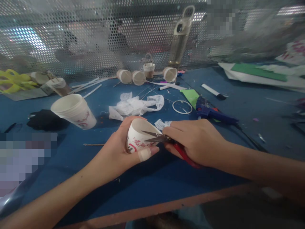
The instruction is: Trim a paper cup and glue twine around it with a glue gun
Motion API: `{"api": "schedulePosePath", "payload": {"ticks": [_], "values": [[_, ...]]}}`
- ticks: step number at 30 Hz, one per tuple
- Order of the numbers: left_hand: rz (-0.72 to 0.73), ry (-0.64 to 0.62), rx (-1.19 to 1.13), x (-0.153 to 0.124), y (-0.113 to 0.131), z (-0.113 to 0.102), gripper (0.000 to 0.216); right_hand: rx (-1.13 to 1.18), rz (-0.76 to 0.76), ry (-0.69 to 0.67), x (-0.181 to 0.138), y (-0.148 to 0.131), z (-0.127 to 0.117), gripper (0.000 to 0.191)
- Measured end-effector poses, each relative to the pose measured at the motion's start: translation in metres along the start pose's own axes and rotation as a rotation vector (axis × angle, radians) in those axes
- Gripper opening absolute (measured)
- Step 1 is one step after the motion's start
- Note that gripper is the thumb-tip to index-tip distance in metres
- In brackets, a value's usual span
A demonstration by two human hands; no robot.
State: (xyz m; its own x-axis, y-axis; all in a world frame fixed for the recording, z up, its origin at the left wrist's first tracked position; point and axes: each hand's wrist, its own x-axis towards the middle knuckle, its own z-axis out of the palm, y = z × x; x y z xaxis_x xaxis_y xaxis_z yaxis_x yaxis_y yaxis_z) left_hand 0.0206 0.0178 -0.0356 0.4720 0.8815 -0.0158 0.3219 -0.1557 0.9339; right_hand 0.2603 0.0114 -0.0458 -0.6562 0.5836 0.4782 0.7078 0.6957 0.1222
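A white paper cup [140, 137] with a pink blossom print is tilted in my left hand [121, 143], whose fingers wrap round its far side. A pale bandage circles that thumb. My right hand [199, 140] grips red-handled scissors [182, 153]. Their blades are parted, one over the cup's mouth and the other outside its wall, at the side nearest my right hand. Behind the cup lies a crumpled white lacy strip [133, 105]. To the left leans a stack of similar paper cups [82, 116].
On the blue table [143, 190] lie a blue glue gun [212, 113], a white ring [182, 107] and a white marker [213, 91]. Small basket-like cups [138, 78] and a clear bottle [179, 41] stand along the perforated metal screen [95, 38]. Yellow scissors [16, 82] sit far left.
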Motion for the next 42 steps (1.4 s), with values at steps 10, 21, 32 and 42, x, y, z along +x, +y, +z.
{"api": "schedulePosePath", "payload": {"ticks": [10, 21, 32, 42], "values": [[0.071, 0.020, 0.087, 0.001, -0.007, 0.003, 0.059, -0.009, 0.009, -0.002, -0.005, -0.002, -0.003, 0.021], [0.014, 0.118, 0.037, 0.000, -0.001, 0.004, 0.062, 0.232, 0.196, 0.031, 0.006, 0.000, -0.001, 0.015], [-0.048, 0.105, -0.192, -0.002, 0.006, 0.006, 0.055, 0.218, 0.182, 0.014, 0.002, 0.003, 0.002, 0.012], [-0.054, 0.113, -0.161, -0.002, 0.008, 0.007, 0.055, 0.114, 0.071, -0.025, 0.002, 0.004, 0.000, 0.018]]}}
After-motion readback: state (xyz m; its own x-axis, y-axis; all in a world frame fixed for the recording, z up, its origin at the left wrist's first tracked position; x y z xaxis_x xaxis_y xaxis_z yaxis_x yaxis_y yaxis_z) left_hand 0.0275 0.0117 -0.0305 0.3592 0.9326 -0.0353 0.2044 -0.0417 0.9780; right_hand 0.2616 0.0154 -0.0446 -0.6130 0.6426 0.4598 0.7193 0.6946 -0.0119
